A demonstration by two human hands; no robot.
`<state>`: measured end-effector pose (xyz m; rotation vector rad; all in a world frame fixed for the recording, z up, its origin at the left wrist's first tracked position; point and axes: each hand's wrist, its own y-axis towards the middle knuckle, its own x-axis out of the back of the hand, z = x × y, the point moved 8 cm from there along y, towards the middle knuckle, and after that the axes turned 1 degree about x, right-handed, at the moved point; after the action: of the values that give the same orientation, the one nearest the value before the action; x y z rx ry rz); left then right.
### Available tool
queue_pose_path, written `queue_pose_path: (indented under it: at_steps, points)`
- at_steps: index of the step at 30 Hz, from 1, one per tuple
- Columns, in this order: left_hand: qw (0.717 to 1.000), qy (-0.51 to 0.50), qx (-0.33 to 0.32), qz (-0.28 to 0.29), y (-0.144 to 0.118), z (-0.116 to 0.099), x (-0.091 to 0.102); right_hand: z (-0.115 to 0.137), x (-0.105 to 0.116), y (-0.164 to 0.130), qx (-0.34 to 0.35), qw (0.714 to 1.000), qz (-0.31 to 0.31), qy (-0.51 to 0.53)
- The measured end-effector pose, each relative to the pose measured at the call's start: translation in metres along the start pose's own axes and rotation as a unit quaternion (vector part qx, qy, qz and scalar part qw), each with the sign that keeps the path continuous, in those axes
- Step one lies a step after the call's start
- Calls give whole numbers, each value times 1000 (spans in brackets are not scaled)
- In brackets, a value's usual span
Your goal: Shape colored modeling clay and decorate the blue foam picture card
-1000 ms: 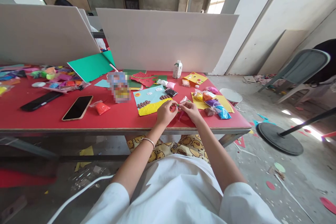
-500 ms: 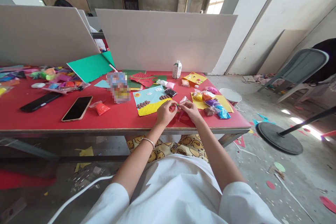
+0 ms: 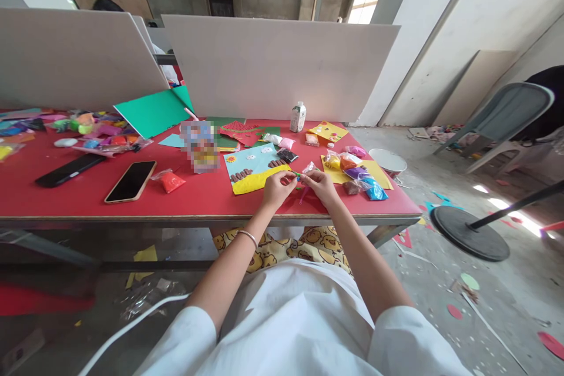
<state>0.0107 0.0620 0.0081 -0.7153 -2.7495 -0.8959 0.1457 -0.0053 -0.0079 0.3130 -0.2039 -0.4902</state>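
Observation:
My left hand (image 3: 278, 188) and my right hand (image 3: 321, 185) meet above the table's front edge, fingertips pinched together. Between them is a small green piece of clay (image 3: 298, 175), mostly covered by the fingers. A thin pink tool (image 3: 303, 195) shows just below my right fingers. Beside my left hand lies a light blue picture sheet (image 3: 253, 158) with a sun, clouds, brown clay strips and a yellow lower part (image 3: 255, 181). Right of my right hand, a blue clay packet (image 3: 376, 190), a purple one (image 3: 356, 173) and others rest on a yellow sheet (image 3: 379, 171).
On the red table (image 3: 207, 200) are a phone (image 3: 131, 181), an orange-red clay packet (image 3: 168, 181), a black case (image 3: 68, 170) and a drink carton (image 3: 298, 117). White boards (image 3: 277, 64) stand behind. A round-based stand (image 3: 469, 232) is on the floor at right.
Both hands stay in nearly the same place, with small finger movements. The green piece shows a little more between the fingertips.

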Motion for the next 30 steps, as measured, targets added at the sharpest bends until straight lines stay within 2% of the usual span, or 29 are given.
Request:
queue_pose_path:
  at_steps: [6,13,30]
  points:
    - [1000,-8,6,-20,1,-1,4,1,-3,0,6,1000,17,-1]
    - [1000,-7,5,-16,1,-2,4,1,-3,-1,-17,1000,-1,18]
    - [1000,-24,14,-14,2,1,3,1,-4,-2,-26,999,10,31]
